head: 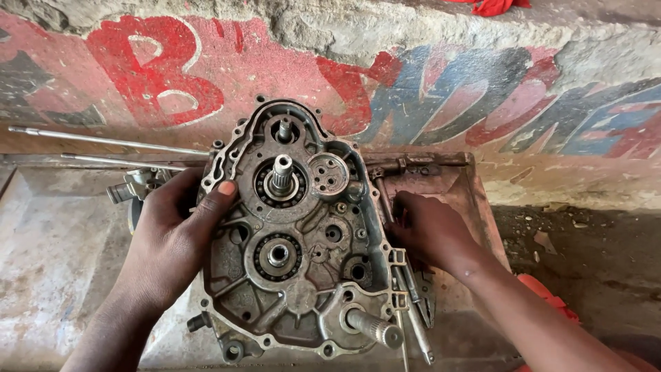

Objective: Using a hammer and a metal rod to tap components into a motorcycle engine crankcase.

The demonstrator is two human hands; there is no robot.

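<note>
A grimy aluminium engine crankcase half (296, 234) stands upright in a metal tray, its open face toward me, showing bearings, a splined shaft (282, 171) and a lower shaft (375, 327). My left hand (175, 231) grips the case's left edge, thumb on the rim. My right hand (430, 231) rests on the case's right side, fingers curled behind it among tools lying in the tray; what they touch is hidden.
The rusty metal tray (475, 200) holds wrenches (413, 296) on the right. Two long metal rods (103, 141) lie at the left. A small engine part (134, 187) sits behind my left hand. A painted concrete wall (413, 89) rises behind. Red cloth (551, 296) lies at right.
</note>
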